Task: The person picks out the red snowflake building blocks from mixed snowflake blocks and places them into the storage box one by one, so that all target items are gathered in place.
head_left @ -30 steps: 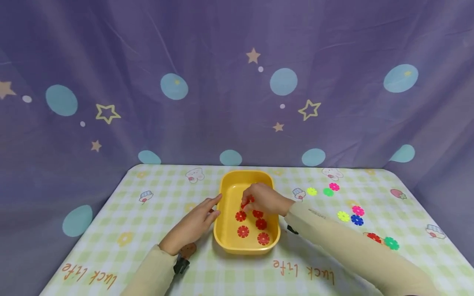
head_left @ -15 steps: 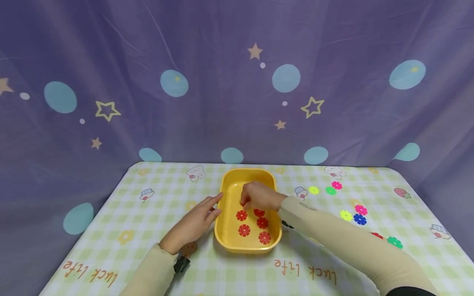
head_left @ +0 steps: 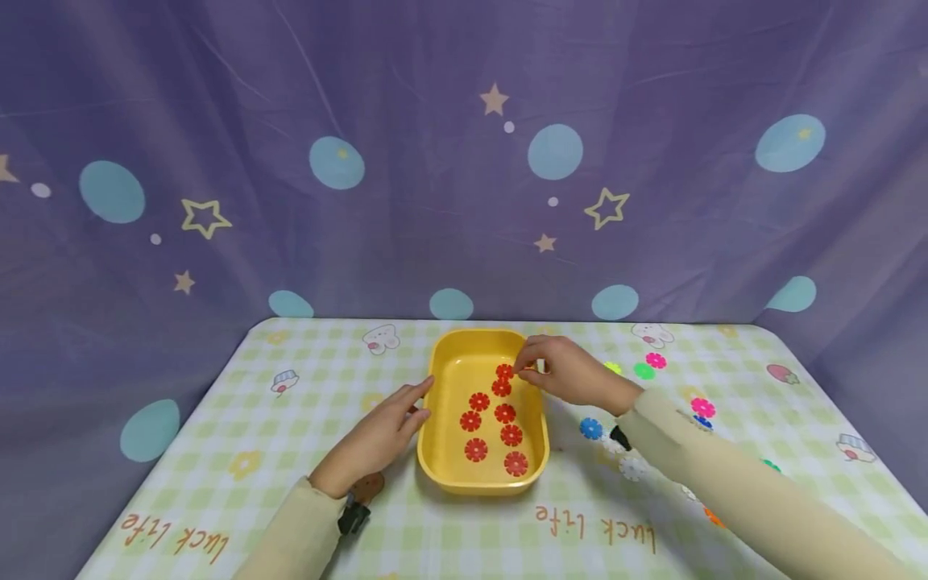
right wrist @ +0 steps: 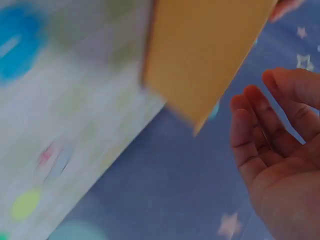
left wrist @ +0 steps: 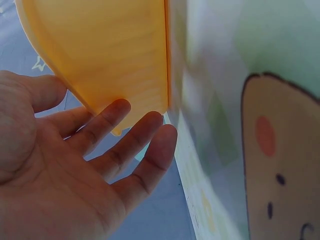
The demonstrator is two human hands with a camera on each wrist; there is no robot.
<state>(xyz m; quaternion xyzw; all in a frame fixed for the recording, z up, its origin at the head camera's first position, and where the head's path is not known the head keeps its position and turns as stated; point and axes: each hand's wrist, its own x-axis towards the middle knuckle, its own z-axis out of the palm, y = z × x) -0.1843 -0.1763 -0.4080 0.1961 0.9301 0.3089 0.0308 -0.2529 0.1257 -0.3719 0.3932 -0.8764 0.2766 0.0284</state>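
Eight red discs point(head_left: 511, 436) lie in the yellow tray point(head_left: 482, 488), gap between them and its left wall. Right hand point(head_left: 561, 370) at tray's right rim, thumb and fingertips parted, holding nothing. Left hand point(head_left: 380, 435) at left rim, fingers extended, no grip. Blue disc point(head_left: 590, 428) right of tray. Table's point(head_left: 326, 431) back edge just behind tray, left edge well apart.

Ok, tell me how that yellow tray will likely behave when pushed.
The yellow tray has smooth, evenly moulded-looking walls, so it is probably stiff plastic that keeps its shape. Sitting wide and low on the tablecloth, it would likely slide rather than tip. The red flower discs inside look thin and flat, so they might shift under a sudden shove.
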